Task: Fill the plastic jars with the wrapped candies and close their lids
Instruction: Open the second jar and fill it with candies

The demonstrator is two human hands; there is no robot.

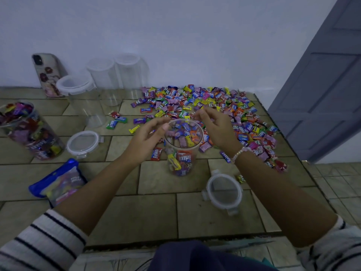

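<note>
The step in hand looks like dropping candies into the open jar [182, 151], which stands near the middle of the table [156, 216] and is partly full. To do it well, bring each handful right over the mouth before letting go, so nothing bounces off the rim. Stop short of the brim so the lid [224, 192], lying toward the near right edge, can snap on. The left hand [148, 134] hovers at the jar's left rim, fingers loose and holding nothing I can see. The right hand [214, 128] hangs by the far right rim with fingertips drawn together; whether they pinch a candy I cannot tell. The loose candies [214, 106] spread just behind the jar toward the far right corner.
</note>
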